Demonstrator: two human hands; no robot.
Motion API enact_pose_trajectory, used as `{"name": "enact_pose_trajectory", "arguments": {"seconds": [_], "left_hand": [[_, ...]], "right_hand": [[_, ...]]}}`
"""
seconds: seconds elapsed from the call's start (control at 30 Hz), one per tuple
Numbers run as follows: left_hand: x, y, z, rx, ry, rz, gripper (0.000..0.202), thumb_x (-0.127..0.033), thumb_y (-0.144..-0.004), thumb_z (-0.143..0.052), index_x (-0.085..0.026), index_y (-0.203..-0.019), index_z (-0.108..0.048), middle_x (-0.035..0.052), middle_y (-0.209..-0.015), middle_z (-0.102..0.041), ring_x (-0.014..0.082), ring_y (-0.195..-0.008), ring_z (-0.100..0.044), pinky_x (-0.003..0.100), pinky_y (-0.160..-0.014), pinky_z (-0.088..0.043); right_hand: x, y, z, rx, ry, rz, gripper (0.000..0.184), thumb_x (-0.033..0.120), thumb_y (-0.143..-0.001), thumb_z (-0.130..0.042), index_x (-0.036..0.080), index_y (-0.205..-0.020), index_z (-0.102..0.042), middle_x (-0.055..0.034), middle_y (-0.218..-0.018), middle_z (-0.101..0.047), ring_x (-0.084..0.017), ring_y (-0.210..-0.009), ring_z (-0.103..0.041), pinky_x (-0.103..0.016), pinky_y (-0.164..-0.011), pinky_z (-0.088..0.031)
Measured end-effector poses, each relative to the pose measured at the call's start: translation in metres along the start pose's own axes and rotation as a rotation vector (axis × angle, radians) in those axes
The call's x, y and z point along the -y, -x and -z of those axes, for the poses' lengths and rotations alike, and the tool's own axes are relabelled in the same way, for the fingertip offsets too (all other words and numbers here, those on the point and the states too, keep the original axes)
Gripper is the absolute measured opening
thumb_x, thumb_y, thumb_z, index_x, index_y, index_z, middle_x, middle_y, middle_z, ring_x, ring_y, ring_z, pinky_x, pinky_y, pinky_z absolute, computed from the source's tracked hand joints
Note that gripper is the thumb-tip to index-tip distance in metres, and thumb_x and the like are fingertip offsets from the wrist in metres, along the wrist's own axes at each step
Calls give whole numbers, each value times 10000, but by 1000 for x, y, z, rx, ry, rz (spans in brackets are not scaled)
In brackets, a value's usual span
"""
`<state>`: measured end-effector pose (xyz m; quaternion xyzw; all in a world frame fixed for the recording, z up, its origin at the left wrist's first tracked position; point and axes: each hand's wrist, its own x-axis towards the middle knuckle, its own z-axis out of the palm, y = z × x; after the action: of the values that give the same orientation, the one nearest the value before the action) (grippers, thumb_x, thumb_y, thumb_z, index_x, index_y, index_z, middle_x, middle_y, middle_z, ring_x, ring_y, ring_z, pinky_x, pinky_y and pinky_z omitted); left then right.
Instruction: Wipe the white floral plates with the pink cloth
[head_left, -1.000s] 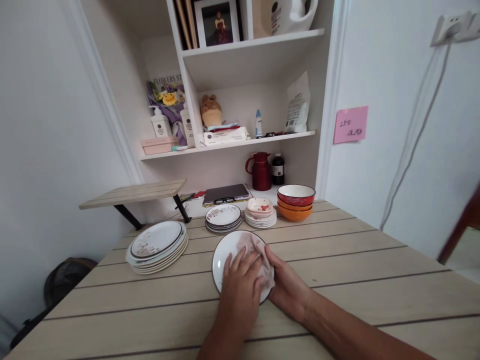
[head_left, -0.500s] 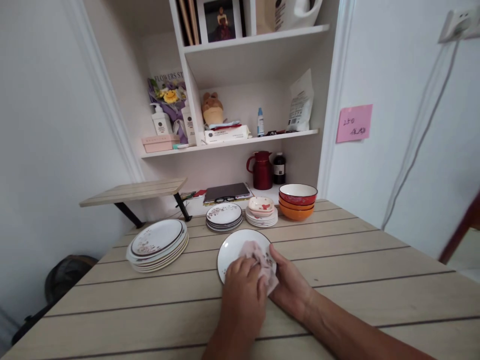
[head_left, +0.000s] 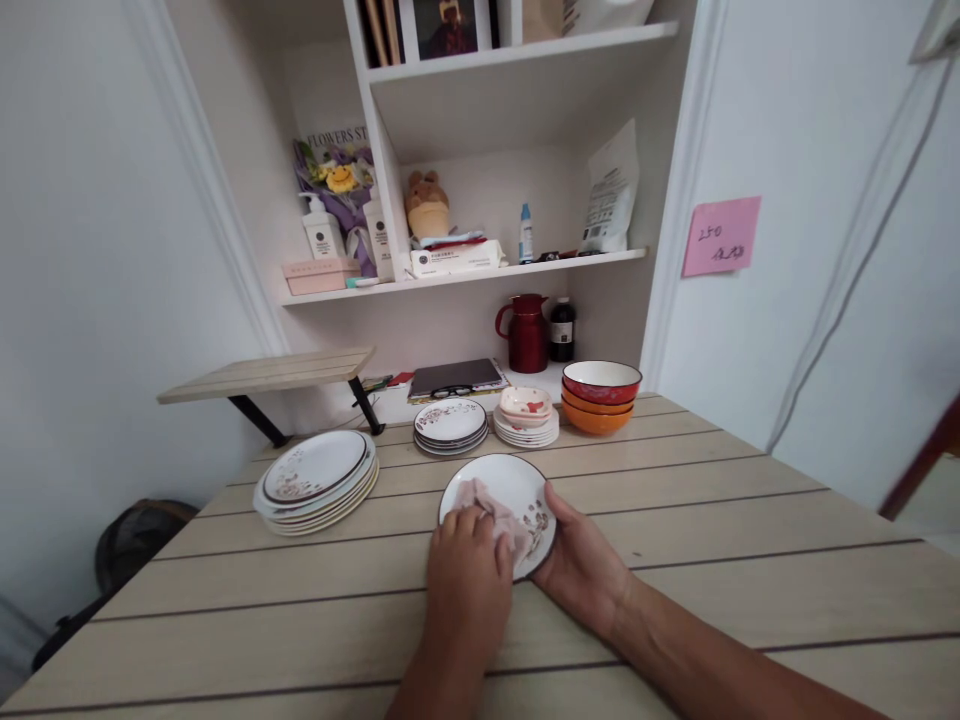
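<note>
A white plate [head_left: 517,480] with a dark rim and a brown floral print is tilted up off the wooden table. My right hand [head_left: 581,560] grips its right edge, thumb on the rim and the other fingers underneath, out of sight. Under the fingers of my left hand [head_left: 469,575] is a thin pinkish cloth [head_left: 484,495], bunched and pressed against the plate's face. Part of the plate's lower left is covered by that hand.
Behind stand a small stack of floral plates [head_left: 450,420], small white plates [head_left: 529,435] topped by patterned dishes [head_left: 526,402], and stacked bowls [head_left: 600,400]. Larger plates [head_left: 319,480] are piled at left, near a raised wooden shelf [head_left: 270,372]. A red jug [head_left: 528,335] stands further back.
My left hand and the cloth have slid left across the plate, uncovering the floral print on its right side. My right hand keeps its grip on the edge.
</note>
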<state>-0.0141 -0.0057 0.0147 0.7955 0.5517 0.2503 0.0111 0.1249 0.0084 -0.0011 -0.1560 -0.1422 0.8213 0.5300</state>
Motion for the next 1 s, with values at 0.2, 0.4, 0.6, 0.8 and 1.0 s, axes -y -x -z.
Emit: {"name": "enact_pose_trajectory", "arguments": {"seconds": [0.2,0.4,0.6,0.8,1.0], "left_hand": [[-7,5,-4,44,179,-185,389,-236,-859,-455,-271,-1223,-587,31,-1362,-516,246,-1259,-416,446,-1053,-349],[1,-3,-9,-25,39,-95,472,-252,-876,-439,-290,-1345,-481,13,-1478,-397,281,-1348,-316,519,-1093,-273],[5,-4,-4,-131,-68,76,331,-240,-877,-432,-166,-1105,-660,102,-1206,-627,286,-1157,-501,490,-1022,-360],[-3,2,-9,-96,39,-137,354,-207,-861,-441,-199,-1156,-636,74,-1275,-593,260,-1207,-481,460,-1030,-385],[9,-5,-18,-135,-27,-73,464,-240,-885,-405,-161,-1334,-495,108,-1452,-426,292,-1364,-334,532,-1074,-324]], "right_hand": [[1,2,1,19,75,-79,477,492,-913,-448,88,-1070,-649,-130,-995,-727,-230,-949,-667,-371,-959,-426],[-1,3,-1,59,90,-75,472,455,-925,-444,120,-1228,-579,-113,-1118,-697,-220,-1053,-629,-369,-1008,-385],[-1,1,-2,56,38,-17,506,470,-933,-405,129,-1284,-534,-121,-1127,-693,-229,-1048,-628,-406,-997,-396],[0,0,1,74,79,-50,501,470,-931,-419,94,-1218,-583,-128,-1061,-714,-213,-982,-653,-340,-930,-438],[-2,2,-3,131,114,-81,511,473,-931,-421,127,-1287,-538,-118,-1178,-669,-211,-1085,-611,-348,-1002,-384]]}}
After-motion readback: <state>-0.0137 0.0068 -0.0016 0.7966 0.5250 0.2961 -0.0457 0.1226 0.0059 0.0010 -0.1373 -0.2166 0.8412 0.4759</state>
